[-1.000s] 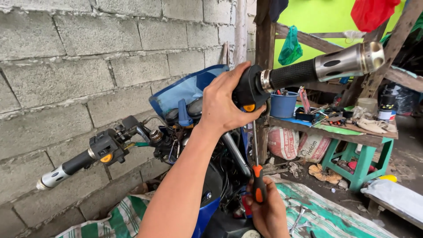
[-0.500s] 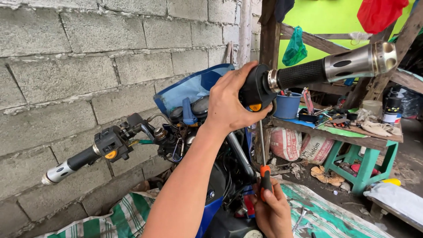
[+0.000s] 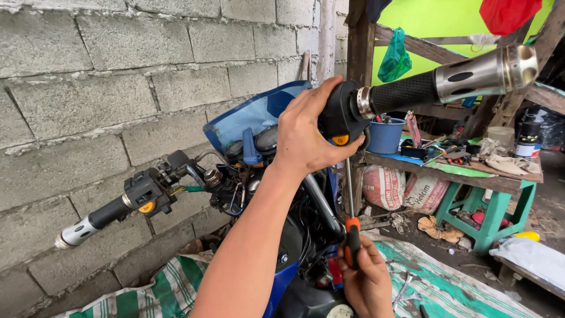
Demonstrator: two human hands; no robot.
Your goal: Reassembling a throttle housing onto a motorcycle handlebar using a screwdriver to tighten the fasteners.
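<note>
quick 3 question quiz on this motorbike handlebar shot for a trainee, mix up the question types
1. True or false: the left hand grips the black switch housing on the right handlebar.
2. What does the right hand hold? A) a hammer B) an orange and black screwdriver C) a paintbrush
3. Fill in: the screwdriver's shaft points up toward the underside of the ____ housing.

Key
1. True; the thumb sits by its yellow button.
2. B
3. switch
</note>
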